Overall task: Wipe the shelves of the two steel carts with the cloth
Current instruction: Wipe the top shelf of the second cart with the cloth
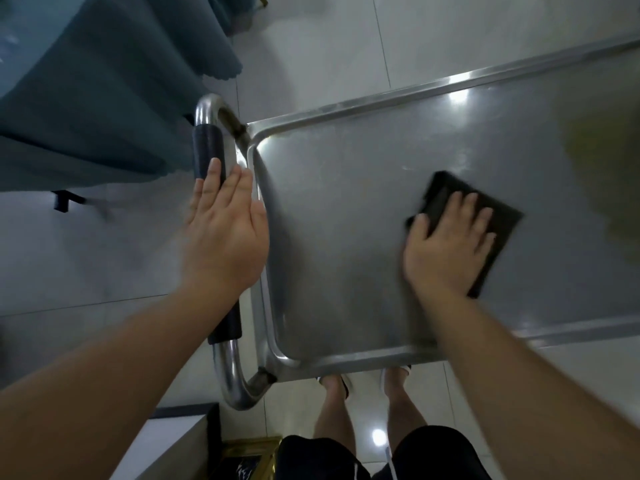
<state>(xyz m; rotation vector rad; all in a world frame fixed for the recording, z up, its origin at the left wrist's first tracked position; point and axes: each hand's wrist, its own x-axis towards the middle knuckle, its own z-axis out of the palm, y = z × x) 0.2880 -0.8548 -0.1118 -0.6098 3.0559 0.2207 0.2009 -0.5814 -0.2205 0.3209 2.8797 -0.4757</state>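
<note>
The right hand (450,244) lies flat on the black cloth (485,216), fingers spread and straight, pressing it onto the top shelf (346,237) of the steel cart (381,102). The cloth sits about mid-shelf, well apart from the left rim and from the far rim, nearer the near rim; its far corner and right edge show past the fingers, and a strip shows beside the wrist. Bare steel lies open to its left, beyond it, and to its right, where a dull yellowish reflection blurs the surface. The shelf has a low raised rim all round, with rounded corners at the left end. The left hand (225,233) is open, fingers straight and close together, above the handle (207,150) at the cart's left end; whether it touches the bar cannot be told. The handle is a bent steel tube with a black grip, standing just outside the left rim with a narrow gap between. A blue cloth-covered table (86,91) stands close to the handle on the left, tiled floor (311,46) between. The person's legs stand just below the near rim.
</note>
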